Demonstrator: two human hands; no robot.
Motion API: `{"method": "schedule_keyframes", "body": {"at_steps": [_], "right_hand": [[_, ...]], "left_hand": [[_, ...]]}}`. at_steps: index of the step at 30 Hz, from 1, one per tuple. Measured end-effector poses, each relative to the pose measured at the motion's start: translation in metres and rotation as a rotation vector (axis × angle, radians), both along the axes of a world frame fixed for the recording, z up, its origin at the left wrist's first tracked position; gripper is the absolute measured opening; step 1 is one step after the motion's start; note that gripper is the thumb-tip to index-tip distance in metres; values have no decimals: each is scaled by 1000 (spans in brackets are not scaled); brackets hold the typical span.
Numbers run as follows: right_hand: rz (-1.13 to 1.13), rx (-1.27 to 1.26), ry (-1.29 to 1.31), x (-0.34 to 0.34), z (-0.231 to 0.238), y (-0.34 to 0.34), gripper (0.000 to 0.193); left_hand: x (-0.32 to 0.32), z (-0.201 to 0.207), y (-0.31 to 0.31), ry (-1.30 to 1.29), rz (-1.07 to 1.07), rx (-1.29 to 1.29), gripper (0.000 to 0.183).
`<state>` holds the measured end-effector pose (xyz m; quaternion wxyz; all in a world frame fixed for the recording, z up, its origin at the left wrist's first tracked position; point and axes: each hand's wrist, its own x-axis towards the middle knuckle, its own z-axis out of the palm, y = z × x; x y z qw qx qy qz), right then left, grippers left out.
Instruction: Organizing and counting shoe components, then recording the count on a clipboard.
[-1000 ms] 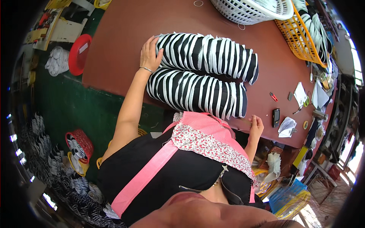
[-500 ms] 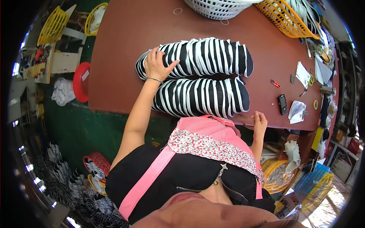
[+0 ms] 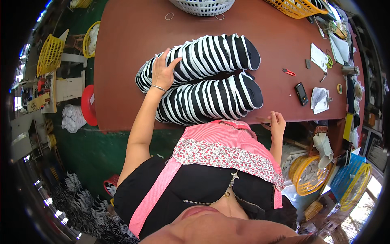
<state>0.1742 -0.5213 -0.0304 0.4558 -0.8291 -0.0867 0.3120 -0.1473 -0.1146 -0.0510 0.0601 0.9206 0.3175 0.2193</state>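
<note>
Two long rows of tightly nested black pieces with white edges lie side by side on the reddish-brown table: a far row [image 3: 203, 57] and a near row [image 3: 207, 97]. Their right ends show rounded dark faces. Across the left part of the far row rests my left hand [image 3: 163, 74], fingers spread and thumb apart, with a bracelet at the wrist. My right hand [image 3: 278, 123] is at the table's near edge, right of the near row and apart from it. Its fingers are curled and pinched by a thin strand, too small to make out.
A white basket [image 3: 203, 8] and a yellow basket [image 3: 298, 9] stand at the far side. To the right lie red thread snips [image 3: 289, 72], a black handheld device [image 3: 301, 94], clipped papers [image 3: 320, 100] and a tape roll [image 3: 339, 88]. A red stool [image 3: 88, 105] stands left of the table.
The whole view has turned and shifted, so the table and rows now slant up to the right. My left hand stays on the far row; my right hand stays pinched near the edge.
</note>
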Motion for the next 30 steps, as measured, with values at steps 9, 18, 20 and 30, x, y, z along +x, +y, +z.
{"method": "schedule_keyframes", "body": {"at_steps": [9,18,20,30], "right_hand": [[-2,15,-66,7,-21,-27,19],[-75,49,-61,13,-18,-45,17],[-83,59,-35,14,-11,-40,17],[-43,52,-4,20,10,-20,19]], "left_hand": [[57,16,-12,-49,167,120,49],[60,24,-5,98,-227,-19,75],[67,30,-8,134,-230,29,69],[137,28,-34,55,210,86,49]]}}
